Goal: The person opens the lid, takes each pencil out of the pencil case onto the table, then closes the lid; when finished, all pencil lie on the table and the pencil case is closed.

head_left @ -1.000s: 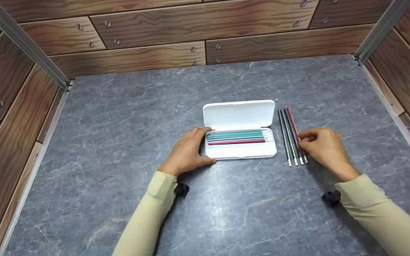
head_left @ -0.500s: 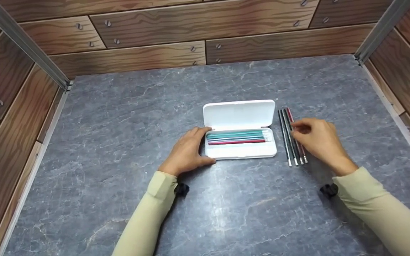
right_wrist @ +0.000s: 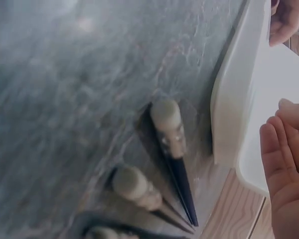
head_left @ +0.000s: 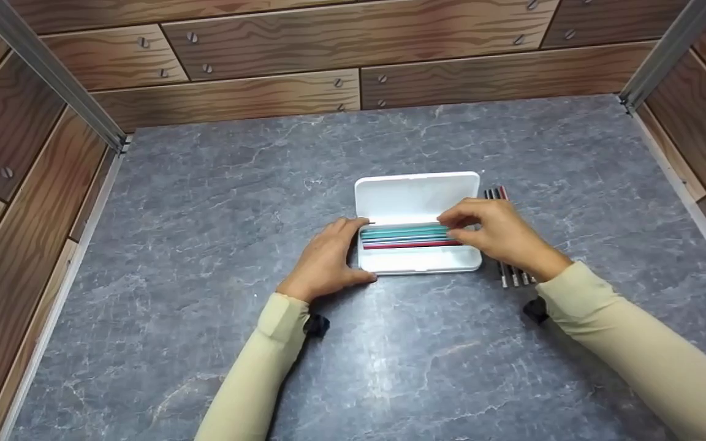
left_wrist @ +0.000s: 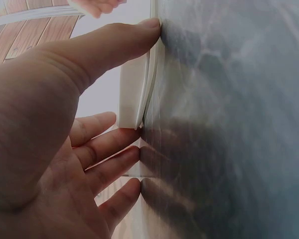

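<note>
A white pencil case [head_left: 420,262] lies with its lid [head_left: 417,197] raised. Teal, blue, white and red pencils [head_left: 402,236] rest side by side in its back half. My left hand [head_left: 325,260] holds the case's left end, thumb at the front edge and index finger at the back corner. My right hand [head_left: 500,233] hovers over the case's right end, thumb and index finger apart; it covers the pencils' ends there. Nothing shows in its palm in the right wrist view. Several dark pencils and a red one [head_left: 504,278] lie right of the case, partly hidden by that hand.
The case and pencils sit on a grey marble-patterned table [head_left: 255,184]. Wood-patterned panels [head_left: 267,92] stand behind and at both sides, with metal posts [head_left: 659,55] at the back corners. In the right wrist view, loose pencil ends [right_wrist: 169,124] lie beside the case wall [right_wrist: 234,99].
My right hand has left the loose pencils and moved left over the case's right end. The left hand keeps its place on the case. The head view has shifted slightly.
</note>
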Motion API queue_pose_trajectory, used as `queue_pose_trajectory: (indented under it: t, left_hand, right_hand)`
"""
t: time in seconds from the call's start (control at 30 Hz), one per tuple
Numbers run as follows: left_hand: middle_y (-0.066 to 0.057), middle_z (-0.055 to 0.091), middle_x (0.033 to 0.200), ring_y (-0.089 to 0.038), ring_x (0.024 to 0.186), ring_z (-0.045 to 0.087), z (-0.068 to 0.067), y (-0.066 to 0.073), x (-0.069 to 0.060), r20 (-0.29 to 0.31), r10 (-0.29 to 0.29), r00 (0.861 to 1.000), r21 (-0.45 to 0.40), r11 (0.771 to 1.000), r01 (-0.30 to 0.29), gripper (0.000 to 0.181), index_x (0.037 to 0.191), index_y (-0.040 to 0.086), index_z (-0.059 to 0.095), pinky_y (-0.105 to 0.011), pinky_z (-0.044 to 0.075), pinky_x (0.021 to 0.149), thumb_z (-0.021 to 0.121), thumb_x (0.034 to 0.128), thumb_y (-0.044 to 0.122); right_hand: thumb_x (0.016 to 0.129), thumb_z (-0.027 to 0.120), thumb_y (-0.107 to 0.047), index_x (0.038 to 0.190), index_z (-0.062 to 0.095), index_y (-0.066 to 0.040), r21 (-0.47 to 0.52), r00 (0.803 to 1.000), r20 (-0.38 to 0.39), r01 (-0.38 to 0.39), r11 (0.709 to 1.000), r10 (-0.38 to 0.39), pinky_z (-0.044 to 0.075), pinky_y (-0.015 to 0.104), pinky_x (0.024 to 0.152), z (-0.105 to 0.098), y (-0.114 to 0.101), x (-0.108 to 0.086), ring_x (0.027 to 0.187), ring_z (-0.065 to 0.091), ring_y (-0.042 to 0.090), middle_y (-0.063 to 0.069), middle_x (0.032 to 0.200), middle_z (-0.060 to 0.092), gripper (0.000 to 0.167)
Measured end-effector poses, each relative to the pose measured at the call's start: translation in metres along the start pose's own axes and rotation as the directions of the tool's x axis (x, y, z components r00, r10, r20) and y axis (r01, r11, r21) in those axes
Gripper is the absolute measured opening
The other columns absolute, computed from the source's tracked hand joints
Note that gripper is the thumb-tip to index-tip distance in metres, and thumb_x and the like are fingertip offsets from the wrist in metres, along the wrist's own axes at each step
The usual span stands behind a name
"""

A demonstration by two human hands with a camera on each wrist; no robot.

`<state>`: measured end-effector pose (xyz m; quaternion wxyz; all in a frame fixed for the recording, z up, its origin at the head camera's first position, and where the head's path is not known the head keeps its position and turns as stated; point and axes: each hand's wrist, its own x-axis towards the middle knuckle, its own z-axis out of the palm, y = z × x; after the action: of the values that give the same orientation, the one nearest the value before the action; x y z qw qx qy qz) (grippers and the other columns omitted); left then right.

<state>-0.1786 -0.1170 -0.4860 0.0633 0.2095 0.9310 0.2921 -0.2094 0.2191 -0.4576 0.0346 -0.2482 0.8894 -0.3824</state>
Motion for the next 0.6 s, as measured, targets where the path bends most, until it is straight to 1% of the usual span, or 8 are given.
queue_pose_trajectory:
  t: [0.13, 0.37, 0.47, 0.6]
  left_hand:
    - [-0.014, 0.063, 0.151, -0.036, 0.148, 0.058, 0.0001, 0.0002, -0.0001, -0.004, 0.010, 1.000, 0.003, 1.000, -0.010, 0.103, 0.166, 0.009, 0.048, -0.057, 0.047, 0.126, 0.101, 0.0818, 0.037]
    - [-0.014, 0.064, 0.150, -0.035, 0.147, 0.058, 0.0001, 0.0006, -0.0011, -0.001, 0.003, 1.000, 0.001, 1.000, -0.003, 0.104, 0.167, 0.010, 0.048, -0.055, 0.046, 0.127, 0.102, 0.0810, 0.036]
    - [-0.014, 0.063, 0.150, -0.035, 0.147, 0.058, 0.0006, 0.0003, -0.0008, 0.001, 0.002, 1.000, 0.000, 1.000, -0.002, 0.104, 0.167, 0.010, 0.048, -0.055, 0.046, 0.127, 0.102, 0.0810, 0.036]
    - [-0.013, 0.063, 0.151, -0.035, 0.147, 0.058, 0.0000, 0.0009, 0.0001, 0.002, -0.003, 1.000, -0.002, 1.000, 0.003, 0.104, 0.167, 0.011, 0.048, -0.055, 0.045, 0.128, 0.102, 0.0810, 0.036]
  right_hand:
    - [0.095, 0.084, 0.003, 0.120, 0.084, -0.002, -0.024, 0.999, 0.039, 0.018, 1.000, -0.017, 0.067, 0.045, 0.097, 0.0030, 0.0011, 0.0027, 0.105, 0.081, 0.033, 0.013, 0.114, 0.085, 0.026]
    - [0.095, 0.084, 0.003, 0.119, 0.085, -0.003, -0.089, 0.994, 0.090, 0.073, 0.993, -0.065, 0.066, 0.053, 0.096, 0.0045, 0.0036, 0.0032, 0.105, 0.081, 0.033, 0.013, 0.112, 0.085, 0.025]
    - [0.095, 0.084, 0.002, 0.118, 0.085, -0.005, -0.143, 0.988, 0.114, 0.124, 0.982, -0.108, 0.065, 0.053, 0.095, 0.0041, 0.0045, 0.0039, 0.105, 0.081, 0.032, 0.011, 0.112, 0.085, 0.024]
    - [0.095, 0.083, 0.002, 0.118, 0.085, -0.004, -0.206, 0.976, 0.144, 0.191, 0.960, -0.163, 0.066, 0.053, 0.094, 0.0038, 0.0033, 0.0064, 0.105, 0.080, 0.032, 0.011, 0.112, 0.084, 0.024]
